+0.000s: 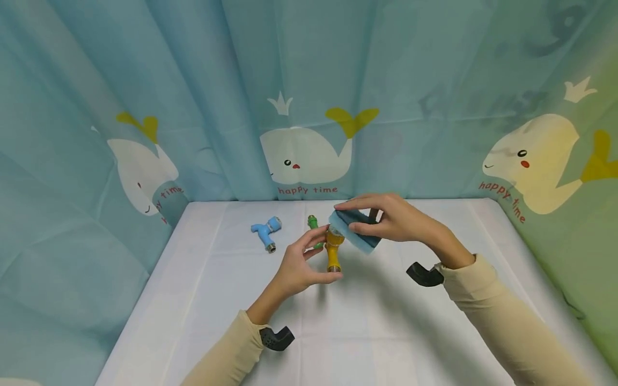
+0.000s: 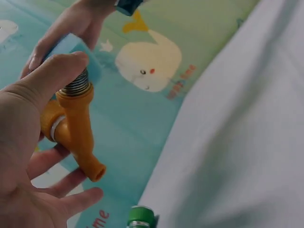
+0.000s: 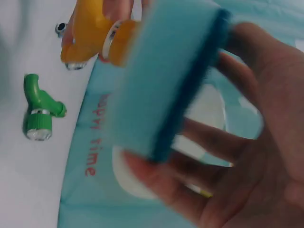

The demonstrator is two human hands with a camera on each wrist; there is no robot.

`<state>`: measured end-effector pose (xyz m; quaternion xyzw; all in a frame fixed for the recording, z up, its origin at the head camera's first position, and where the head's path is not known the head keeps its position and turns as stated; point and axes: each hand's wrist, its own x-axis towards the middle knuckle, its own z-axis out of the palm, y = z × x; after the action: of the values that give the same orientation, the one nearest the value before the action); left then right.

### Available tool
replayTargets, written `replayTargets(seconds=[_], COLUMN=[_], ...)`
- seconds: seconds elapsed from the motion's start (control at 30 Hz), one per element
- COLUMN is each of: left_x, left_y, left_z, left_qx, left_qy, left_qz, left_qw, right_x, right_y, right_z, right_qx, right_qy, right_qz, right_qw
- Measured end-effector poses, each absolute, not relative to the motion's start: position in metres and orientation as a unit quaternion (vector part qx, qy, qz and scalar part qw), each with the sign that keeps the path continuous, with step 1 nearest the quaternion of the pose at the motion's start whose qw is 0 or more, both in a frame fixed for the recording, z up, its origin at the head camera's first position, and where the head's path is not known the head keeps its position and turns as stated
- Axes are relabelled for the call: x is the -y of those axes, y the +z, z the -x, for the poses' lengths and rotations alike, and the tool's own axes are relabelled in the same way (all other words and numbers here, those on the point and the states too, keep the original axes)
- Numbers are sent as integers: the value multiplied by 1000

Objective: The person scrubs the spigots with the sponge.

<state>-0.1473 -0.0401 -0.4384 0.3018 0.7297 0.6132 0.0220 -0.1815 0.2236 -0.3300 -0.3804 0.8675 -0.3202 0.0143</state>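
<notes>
Above the table, my left hand [image 1: 302, 264] holds a yellow faucet [image 1: 334, 251], thumb pressed on its threaded metal end and fingers around the body. In the left wrist view the faucet [image 2: 78, 126] shows its short spout and silver ring. My right hand [image 1: 393, 217] pinches a light blue sponge [image 1: 354, 230] with a dark blue scouring layer between thumb and fingers. The sponge [image 3: 161, 71] lies against the faucet's round knob end, its light side toward the knob. Part of the knob is hidden behind the sponge in the right wrist view.
A blue faucet [image 1: 265, 233] lies at the back left of the white table [image 1: 212, 311]. Behind my left hand lies a green faucet [image 3: 40, 107]. Curtains [image 1: 309, 80] printed with whales stand along the table's back and sides. Black wrist devices [image 1: 277, 339] sit at both cuffs.
</notes>
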Motion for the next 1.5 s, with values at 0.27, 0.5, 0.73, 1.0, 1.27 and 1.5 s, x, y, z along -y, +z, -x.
replayTargets(seconds=[0.27,0.5,0.73,1.0,1.27,1.5], left_x=[39,37,39,43,37,39], left_y=[-440,-434,-431,-429,-434,-437], left_z=[145,143,144,146,149,152], left_qx=[-741,-743,-720,-618,-529,-510], left_qy=[586,577,599,724,820,841], left_qz=[-329,-339,-349,-292,-181,-133], left_qw=[17,6,26,95,122,123], right_x=[-220,-217,-227,-230,-194,-189], right_y=[-314,-309,-309,-333,-381,-395], right_z=[192,188,194,187,160,151], right_qx=[-884,-882,-872,-858,-851,-859], right_qy=[-258,-272,-329,-420,-420,-303], right_qz=[383,370,343,285,288,337], right_qw=[67,106,113,86,-129,-238])
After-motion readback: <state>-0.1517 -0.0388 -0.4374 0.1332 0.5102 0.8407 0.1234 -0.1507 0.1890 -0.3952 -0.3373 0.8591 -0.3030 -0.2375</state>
